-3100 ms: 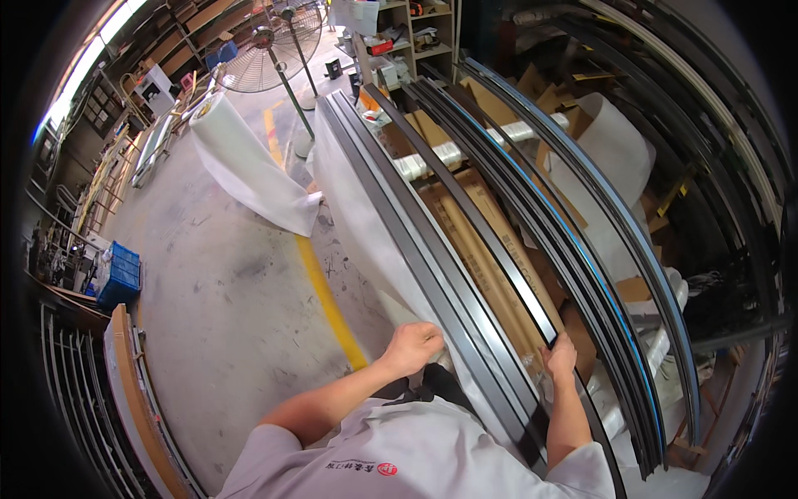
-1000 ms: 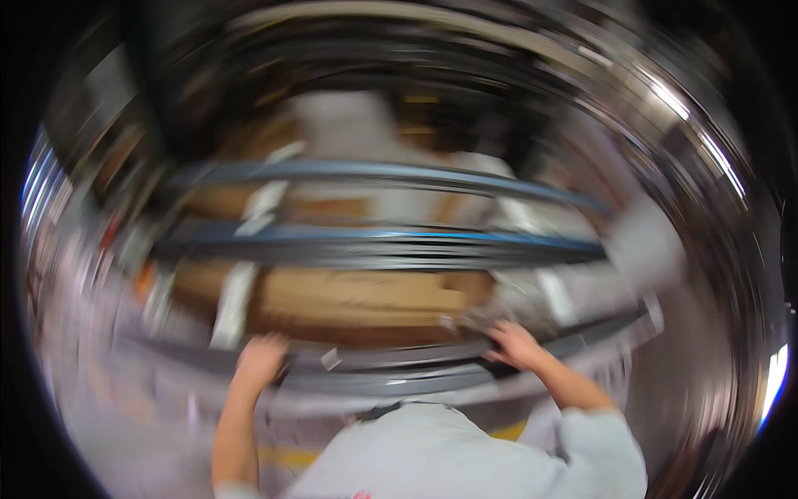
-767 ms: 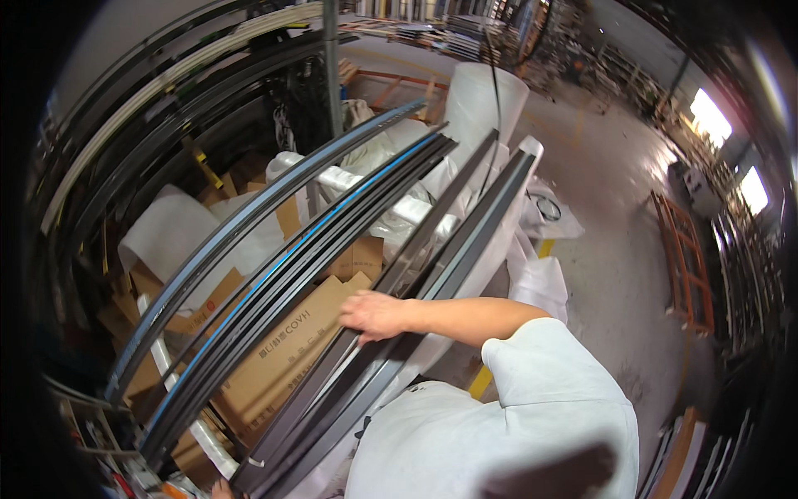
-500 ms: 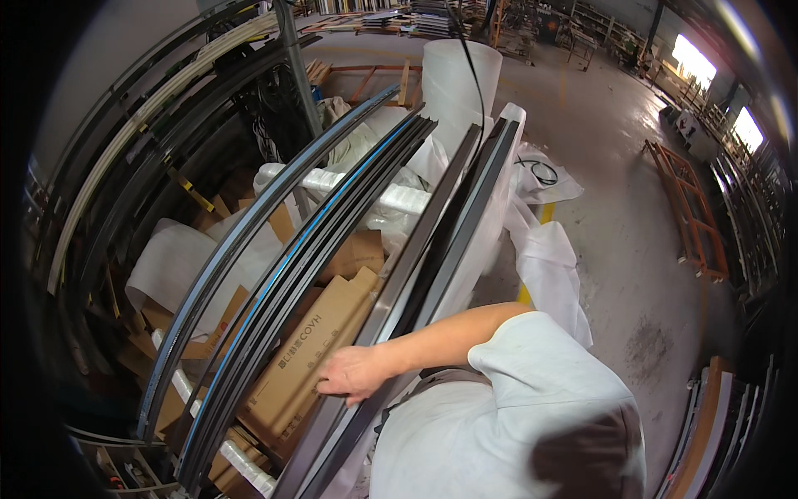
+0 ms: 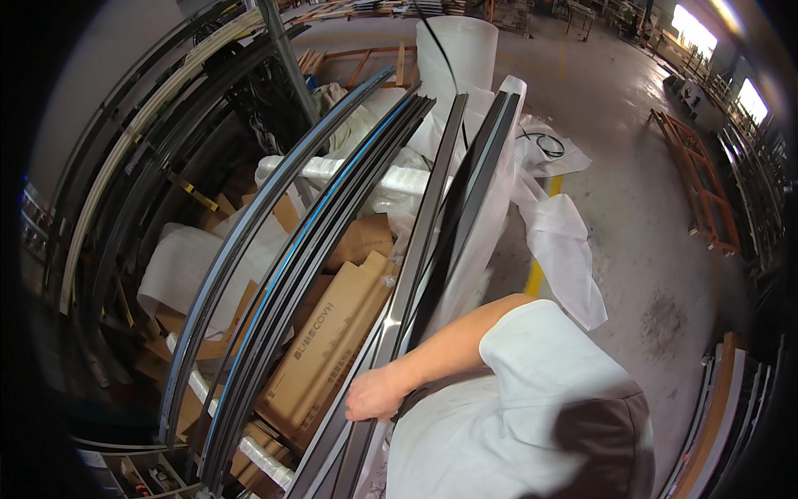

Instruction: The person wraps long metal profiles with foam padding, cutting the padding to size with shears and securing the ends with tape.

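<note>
Lower along the dark metal frame profile [image 5: 440,241] than half a second ago, the right hand [image 5: 374,395] is clenched on its smooth edge; the left hand cannot be seen. Long and slightly bowed, the profile runs from the person toward white plastic wrap [image 5: 565,241].

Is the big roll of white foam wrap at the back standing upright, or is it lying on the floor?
Upright. The white foam roll stands on end on the concrete floor, its round side facing the camera, behind the long metal profiles.

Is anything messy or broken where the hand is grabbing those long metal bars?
Nothing looks broken. The right hand grips a long metal bar. White wrapping sheet lies crumpled across the floor, and cardboard boxes lie jumbled beneath.
</note>
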A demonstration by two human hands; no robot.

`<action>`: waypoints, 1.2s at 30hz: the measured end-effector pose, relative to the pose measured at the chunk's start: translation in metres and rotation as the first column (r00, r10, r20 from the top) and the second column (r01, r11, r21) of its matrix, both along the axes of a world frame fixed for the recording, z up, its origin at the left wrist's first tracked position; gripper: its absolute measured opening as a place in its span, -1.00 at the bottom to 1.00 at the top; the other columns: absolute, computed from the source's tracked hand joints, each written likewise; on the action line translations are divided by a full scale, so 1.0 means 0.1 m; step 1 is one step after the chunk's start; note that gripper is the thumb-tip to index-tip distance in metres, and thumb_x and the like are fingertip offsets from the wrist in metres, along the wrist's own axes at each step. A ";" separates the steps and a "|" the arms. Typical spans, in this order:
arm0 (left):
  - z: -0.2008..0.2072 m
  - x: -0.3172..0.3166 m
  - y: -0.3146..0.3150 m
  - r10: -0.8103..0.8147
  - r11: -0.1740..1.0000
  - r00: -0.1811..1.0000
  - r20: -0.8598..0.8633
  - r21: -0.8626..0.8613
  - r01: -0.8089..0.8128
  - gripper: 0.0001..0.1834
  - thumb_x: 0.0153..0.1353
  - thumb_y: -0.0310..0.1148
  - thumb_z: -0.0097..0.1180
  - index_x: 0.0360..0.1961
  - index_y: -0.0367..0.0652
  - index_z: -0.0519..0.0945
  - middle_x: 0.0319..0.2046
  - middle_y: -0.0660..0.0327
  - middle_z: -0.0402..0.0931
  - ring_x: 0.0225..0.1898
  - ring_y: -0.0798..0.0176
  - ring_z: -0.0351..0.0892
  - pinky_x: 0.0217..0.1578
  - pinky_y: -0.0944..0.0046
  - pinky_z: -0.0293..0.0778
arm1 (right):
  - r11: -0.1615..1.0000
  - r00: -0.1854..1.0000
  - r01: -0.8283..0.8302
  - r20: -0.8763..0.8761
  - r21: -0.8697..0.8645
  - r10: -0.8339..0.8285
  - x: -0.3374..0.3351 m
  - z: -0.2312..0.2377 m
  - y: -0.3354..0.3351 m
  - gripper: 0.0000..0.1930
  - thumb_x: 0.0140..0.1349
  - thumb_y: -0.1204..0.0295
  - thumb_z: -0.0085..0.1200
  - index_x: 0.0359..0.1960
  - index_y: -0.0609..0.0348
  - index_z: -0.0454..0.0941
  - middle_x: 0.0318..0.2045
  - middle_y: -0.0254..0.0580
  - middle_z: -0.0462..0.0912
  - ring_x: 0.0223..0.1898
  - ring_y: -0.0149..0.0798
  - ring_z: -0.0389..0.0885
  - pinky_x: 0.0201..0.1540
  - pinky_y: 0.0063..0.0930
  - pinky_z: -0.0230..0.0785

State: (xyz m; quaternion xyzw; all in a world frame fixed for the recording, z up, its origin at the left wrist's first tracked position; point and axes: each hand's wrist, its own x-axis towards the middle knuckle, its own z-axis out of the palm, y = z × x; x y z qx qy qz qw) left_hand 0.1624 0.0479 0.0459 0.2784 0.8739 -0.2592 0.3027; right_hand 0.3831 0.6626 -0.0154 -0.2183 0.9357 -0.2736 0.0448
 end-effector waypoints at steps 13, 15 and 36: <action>-0.16 0.24 1.44 -0.285 0.945 0.957 -0.060 0.149 0.291 -0.68 0.22 -0.27 0.21 -0.03 -0.14 0.73 -0.24 -0.12 0.69 -0.21 -0.25 0.68 -0.18 -0.20 0.55 | 0.969 0.901 0.129 0.384 0.210 -0.203 0.66 0.18 1.01 -0.67 0.14 0.21 0.29 -0.25 0.24 0.67 -0.25 0.11 0.73 -0.11 0.24 0.68 -0.05 0.05 0.52; -0.21 0.13 1.83 -0.160 0.967 0.987 0.025 0.202 0.152 -0.66 0.22 -0.26 0.19 -0.05 -0.18 0.76 -0.20 -0.17 0.71 -0.14 -0.28 0.71 -0.09 -0.13 0.59 | 0.953 0.872 0.218 0.397 0.210 -0.287 0.79 0.07 1.21 -0.63 0.18 0.14 0.29 -0.23 0.24 0.68 -0.24 0.10 0.73 -0.09 0.23 0.68 -0.03 0.04 0.51; -0.97 -0.43 3.02 -0.158 0.898 0.945 0.285 0.439 0.017 -0.63 0.17 -0.43 0.10 -0.04 -0.29 0.76 -0.22 -0.21 0.73 -0.11 -0.12 0.74 0.00 0.04 0.56 | 0.798 0.909 0.409 -0.126 0.442 -0.397 0.98 -0.63 1.91 -0.76 0.14 0.32 0.21 -0.20 0.15 0.64 -0.12 -0.12 0.61 0.07 -0.05 0.60 0.09 0.11 0.42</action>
